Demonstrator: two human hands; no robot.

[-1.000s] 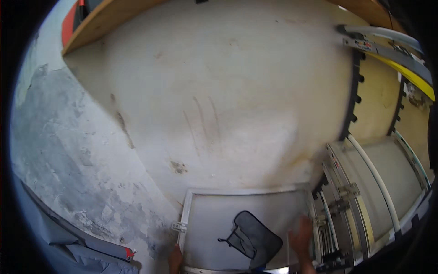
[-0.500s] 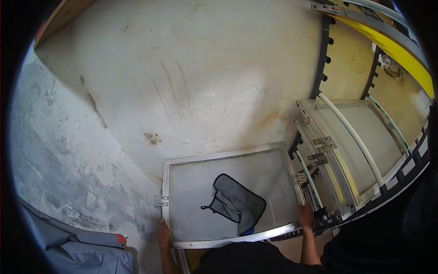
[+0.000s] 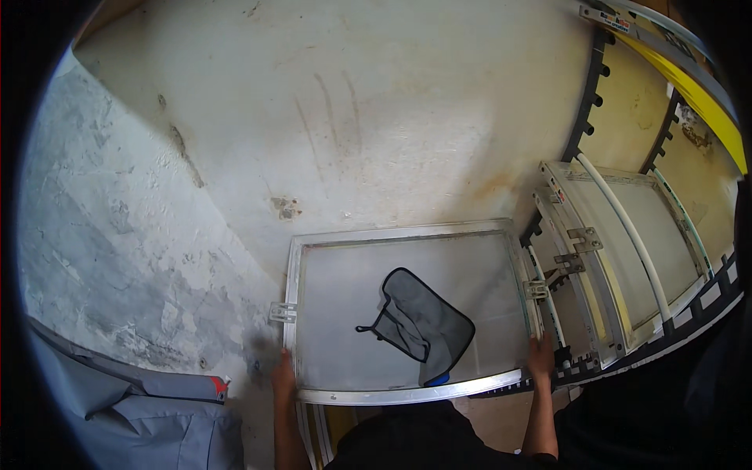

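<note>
A rectangular metal frame [image 3: 407, 233] with a pale mesh panel is held flat in front of me, low in the view. My left hand [image 3: 283, 374] grips its lower left corner and my right hand [image 3: 540, 354] grips its lower right corner. A grey cloth with black edging [image 3: 427, 323] lies on the mesh, right of its middle. Small metal brackets [image 3: 282, 312] stick out from the frame's left and right sides. A dark garment hides my forearms' lower parts.
A stained pale wall [image 3: 352, 125] fills the upper view, with a rough grey wall [image 3: 102, 235] to the left. A rack holding similar frames [image 3: 627, 258] stands on the right, with black notched rails [image 3: 583, 117]. A grey folded thing [image 3: 141, 407] sits lower left.
The frame with the cloth has come up and further into view. Both hands now show more fully at its lower corners. The rack on the right appears closer.
</note>
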